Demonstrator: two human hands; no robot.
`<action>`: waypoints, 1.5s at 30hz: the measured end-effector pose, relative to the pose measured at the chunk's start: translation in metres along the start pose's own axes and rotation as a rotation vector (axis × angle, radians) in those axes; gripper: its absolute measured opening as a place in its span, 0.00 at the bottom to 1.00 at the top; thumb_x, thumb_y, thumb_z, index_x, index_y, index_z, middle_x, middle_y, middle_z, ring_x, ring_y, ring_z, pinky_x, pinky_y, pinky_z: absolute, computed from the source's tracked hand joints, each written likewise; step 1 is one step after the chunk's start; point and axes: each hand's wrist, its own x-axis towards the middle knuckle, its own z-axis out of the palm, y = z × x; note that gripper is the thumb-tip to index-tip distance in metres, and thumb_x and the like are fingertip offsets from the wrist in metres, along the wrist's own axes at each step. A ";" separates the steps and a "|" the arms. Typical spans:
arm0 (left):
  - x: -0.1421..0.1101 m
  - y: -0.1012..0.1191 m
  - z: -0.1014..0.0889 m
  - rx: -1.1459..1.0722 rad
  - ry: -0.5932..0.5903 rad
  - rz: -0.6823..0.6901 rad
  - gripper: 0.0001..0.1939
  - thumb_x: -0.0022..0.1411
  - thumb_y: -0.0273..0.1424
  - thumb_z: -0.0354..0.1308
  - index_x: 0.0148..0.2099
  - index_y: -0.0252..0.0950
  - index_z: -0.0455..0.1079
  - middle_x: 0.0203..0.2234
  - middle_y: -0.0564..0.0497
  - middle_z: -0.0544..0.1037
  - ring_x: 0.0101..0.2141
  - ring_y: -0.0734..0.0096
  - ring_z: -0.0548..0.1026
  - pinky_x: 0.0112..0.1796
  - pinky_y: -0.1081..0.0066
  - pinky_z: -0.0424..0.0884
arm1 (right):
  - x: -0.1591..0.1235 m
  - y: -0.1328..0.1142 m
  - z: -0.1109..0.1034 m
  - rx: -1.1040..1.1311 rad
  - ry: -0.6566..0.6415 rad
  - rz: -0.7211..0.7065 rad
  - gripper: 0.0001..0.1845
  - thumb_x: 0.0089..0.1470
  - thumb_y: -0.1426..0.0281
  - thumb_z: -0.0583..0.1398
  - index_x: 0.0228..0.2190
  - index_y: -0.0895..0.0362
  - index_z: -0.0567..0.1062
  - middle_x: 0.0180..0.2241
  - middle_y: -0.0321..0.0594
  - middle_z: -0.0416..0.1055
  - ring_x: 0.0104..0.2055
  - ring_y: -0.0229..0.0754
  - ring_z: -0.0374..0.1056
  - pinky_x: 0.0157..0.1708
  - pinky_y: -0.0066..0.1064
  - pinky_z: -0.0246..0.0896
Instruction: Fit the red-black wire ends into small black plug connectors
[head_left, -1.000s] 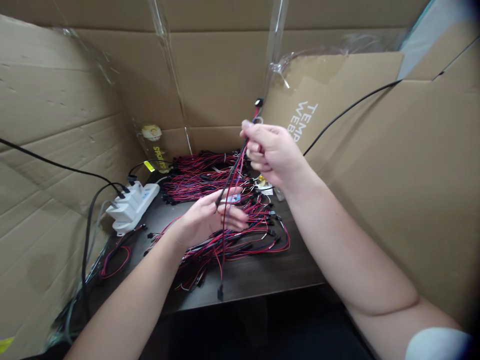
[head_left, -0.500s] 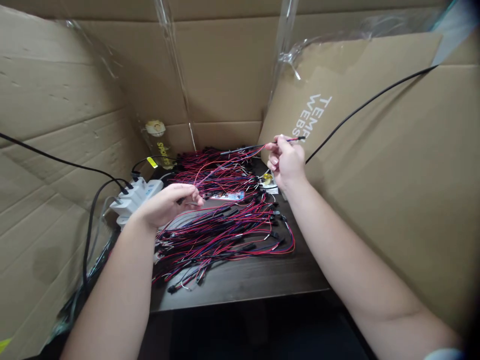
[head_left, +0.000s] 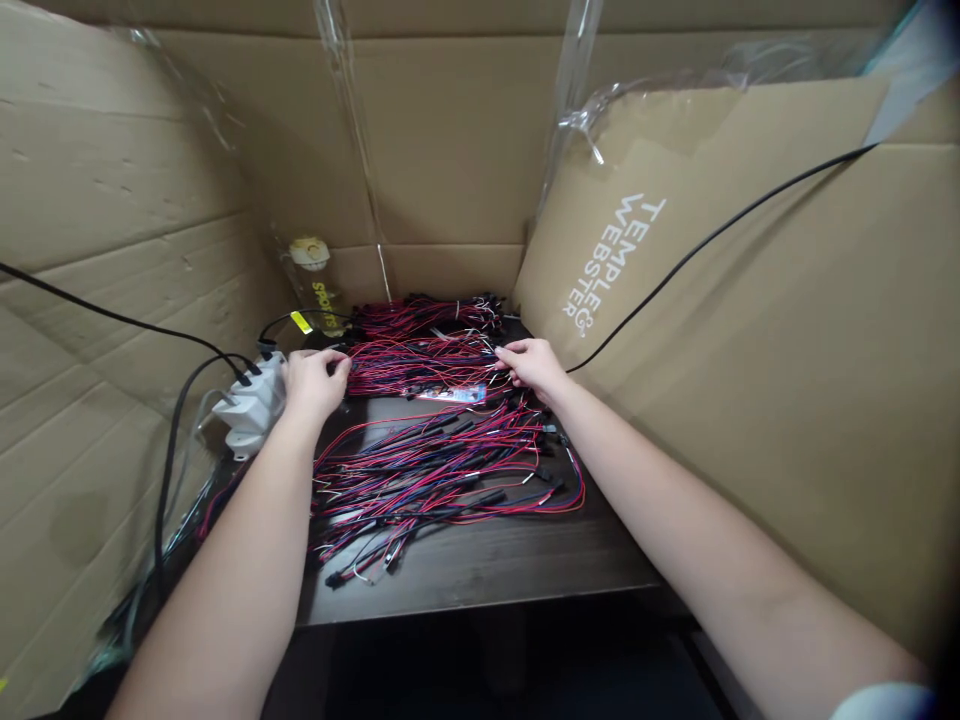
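Red and black wires lie in piles on a dark table [head_left: 495,565]. My left hand [head_left: 313,385] pinches the left end of one wire lying across the middle pile [head_left: 420,362], fingers curled. At the right end of that same pile, my right hand [head_left: 534,366] rests with its fingertips closed on the wire. A tidy stack [head_left: 427,313] lies behind the middle pile. A looser spread of wires [head_left: 442,470] lies nearer me, between my forearms.
A white power strip [head_left: 251,405] with black plugs sits just left of my left hand. A clear bottle [head_left: 315,275] stands in the back left corner. Cardboard walls [head_left: 750,330] enclose the table on three sides. A black cable [head_left: 712,235] runs across the right wall.
Both hands came down from mid-air, spreading apart and stretching the wire out. It now lies across the middle pile instead of hanging from my raised right hand.
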 end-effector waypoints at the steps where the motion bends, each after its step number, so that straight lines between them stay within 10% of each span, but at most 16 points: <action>1: 0.000 0.001 0.002 0.005 -0.004 0.014 0.20 0.65 0.40 0.51 0.49 0.35 0.79 0.45 0.36 0.80 0.56 0.44 0.69 0.59 0.47 0.60 | -0.001 -0.002 0.000 -0.013 0.026 -0.002 0.09 0.65 0.67 0.62 0.41 0.62 0.73 0.26 0.31 0.70 0.18 0.28 0.59 0.17 0.19 0.56; 10: -0.013 0.022 -0.019 -0.052 0.063 0.092 0.20 0.63 0.37 0.54 0.51 0.33 0.79 0.48 0.36 0.79 0.59 0.44 0.69 0.62 0.49 0.62 | -0.114 -0.037 -0.037 0.191 -0.224 0.005 0.19 0.56 0.54 0.65 0.31 0.56 0.71 0.16 0.27 0.61 0.13 0.29 0.48 0.12 0.22 0.45; 14: -0.025 0.034 -0.029 -0.096 0.097 0.191 0.18 0.62 0.31 0.53 0.48 0.32 0.80 0.47 0.37 0.78 0.55 0.48 0.72 0.59 0.53 0.66 | -0.187 0.001 -0.070 0.827 -0.515 0.109 0.27 0.50 0.46 0.65 0.23 0.51 0.61 0.10 0.18 0.40 0.10 0.28 0.29 0.08 0.21 0.29; 19: -0.042 0.059 -0.024 -0.207 -0.047 0.377 0.14 0.61 0.32 0.54 0.41 0.35 0.80 0.42 0.41 0.76 0.41 0.59 0.76 0.45 0.62 0.74 | -0.225 0.057 -0.079 1.082 -0.413 0.124 0.32 0.49 0.48 0.65 0.20 0.52 0.50 0.07 0.17 0.30 0.09 0.28 0.24 0.11 0.23 0.31; 26: -0.056 0.073 0.001 -0.180 -0.423 0.580 0.17 0.63 0.38 0.58 0.49 0.36 0.78 0.44 0.41 0.77 0.45 0.54 0.76 0.50 0.58 0.71 | -0.248 0.060 -0.081 1.072 -0.096 0.142 0.21 0.51 0.54 0.64 0.22 0.51 0.59 0.12 0.20 0.28 0.16 0.33 0.24 0.17 0.31 0.37; 34: -0.053 0.063 0.008 -0.226 -0.658 0.591 0.19 0.61 0.37 0.61 0.54 0.41 0.78 0.50 0.45 0.78 0.50 0.56 0.76 0.54 0.61 0.71 | -0.272 0.074 -0.103 1.032 -0.223 0.158 0.17 0.59 0.58 0.59 0.22 0.53 0.67 0.12 0.23 0.30 0.16 0.32 0.27 0.18 0.31 0.39; 38: -0.055 0.066 0.008 -0.255 -0.715 0.631 0.18 0.63 0.33 0.59 0.54 0.39 0.78 0.50 0.45 0.79 0.49 0.59 0.78 0.53 0.64 0.71 | -0.253 0.041 -0.103 0.716 -0.364 0.023 0.19 0.61 0.57 0.57 0.23 0.54 0.69 0.13 0.26 0.40 0.16 0.33 0.35 0.19 0.30 0.39; 45: -0.051 0.062 0.012 -0.331 -0.792 0.669 0.18 0.63 0.32 0.60 0.54 0.40 0.80 0.47 0.46 0.82 0.46 0.62 0.79 0.51 0.66 0.71 | -0.135 -0.026 -0.074 -0.696 -0.184 -0.259 0.14 0.62 0.60 0.57 0.33 0.57 0.75 0.24 0.39 0.72 0.25 0.39 0.65 0.27 0.31 0.57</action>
